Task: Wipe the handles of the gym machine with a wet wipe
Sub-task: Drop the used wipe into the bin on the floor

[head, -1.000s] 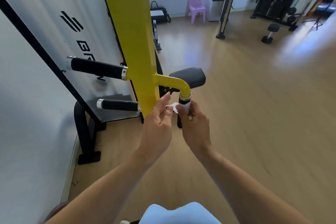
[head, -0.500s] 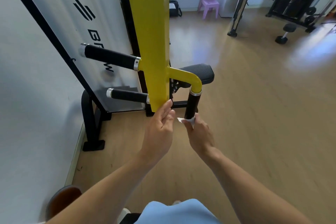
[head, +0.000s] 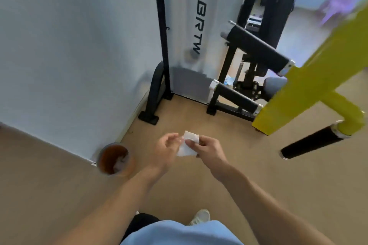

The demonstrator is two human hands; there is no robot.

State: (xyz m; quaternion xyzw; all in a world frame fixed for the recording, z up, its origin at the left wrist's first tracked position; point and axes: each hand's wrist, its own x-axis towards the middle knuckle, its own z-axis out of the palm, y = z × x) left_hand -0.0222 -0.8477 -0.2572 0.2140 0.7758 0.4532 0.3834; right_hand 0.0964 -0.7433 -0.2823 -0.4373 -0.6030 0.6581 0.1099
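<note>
- The right hand (head: 209,150) pinches a small white wet wipe (head: 187,146) with its thumb and fingers.
- The left hand (head: 166,150) is just beside the wipe. Its fingers are curled and seem to touch the wipe's left edge, but the picture is too blurry to be sure it holds it.
- Both hands are low, over the floor (head: 258,175), well apart from the machine.
- The nearest handle (head: 310,143) is black and lies off to the right of the hands. It runs slanted, from its loose end near the hands up to the yellow bar (head: 310,83).
- Two more black handles stick out to the left of the yellow bar: an upper handle (head: 258,49) and a lower handle (head: 237,96). They are farther away, up and right of the hands.
- The right hand is nearer to all three, so I think it would reach right with the wipe.
- A brown cup (head: 113,158) stands on the floor to the left.
</note>
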